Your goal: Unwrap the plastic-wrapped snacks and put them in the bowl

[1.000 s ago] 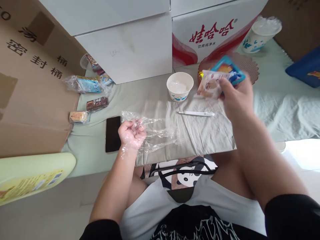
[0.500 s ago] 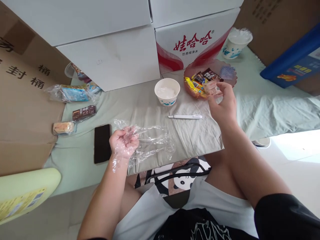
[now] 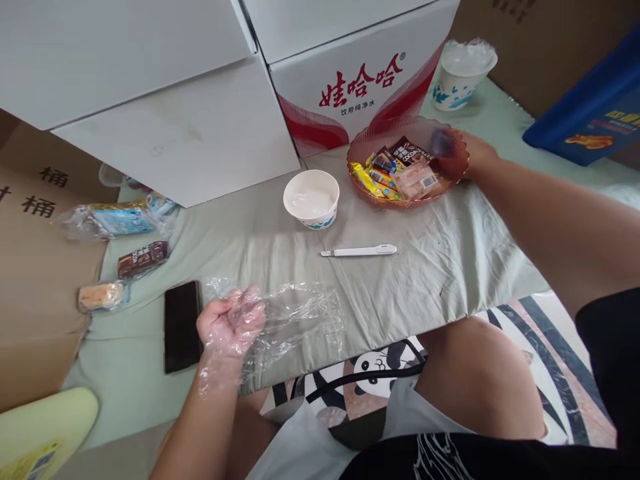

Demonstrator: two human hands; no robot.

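Note:
Thin clear plastic film (image 3: 300, 320) is bunched in my closed left hand (image 3: 233, 320); it drapes over the wrist and spreads right across the cloth. At the right rim of a pinkish transparent bowl (image 3: 363, 143), my right hand (image 3: 477, 157) is blurred and its fingers are mostly hidden. A smeared dark-blue patch (image 3: 443, 143) shows beside those fingers. Inside the bowl lie yellow wrapped snacks (image 3: 367, 180), a brown cocoa packet (image 3: 407, 152) and a pink clear-wrapped packet (image 3: 415, 181). A white paper cup (image 3: 311, 217) and a white utility knife (image 3: 359, 251) are nearby.
A black phone (image 3: 181, 327) lies left of my left hand, near several wrapped snacks (image 3: 143, 260). White cartons (image 3: 175, 133) stand at the back. Another cup (image 3: 457, 83) with plastic in it and a blue container (image 3: 585, 120) are at the right.
My right hand has let go of the pink packet, which now rests in the bowl, and has moved to the right rim. The view has shifted; my left hand still grips the film.

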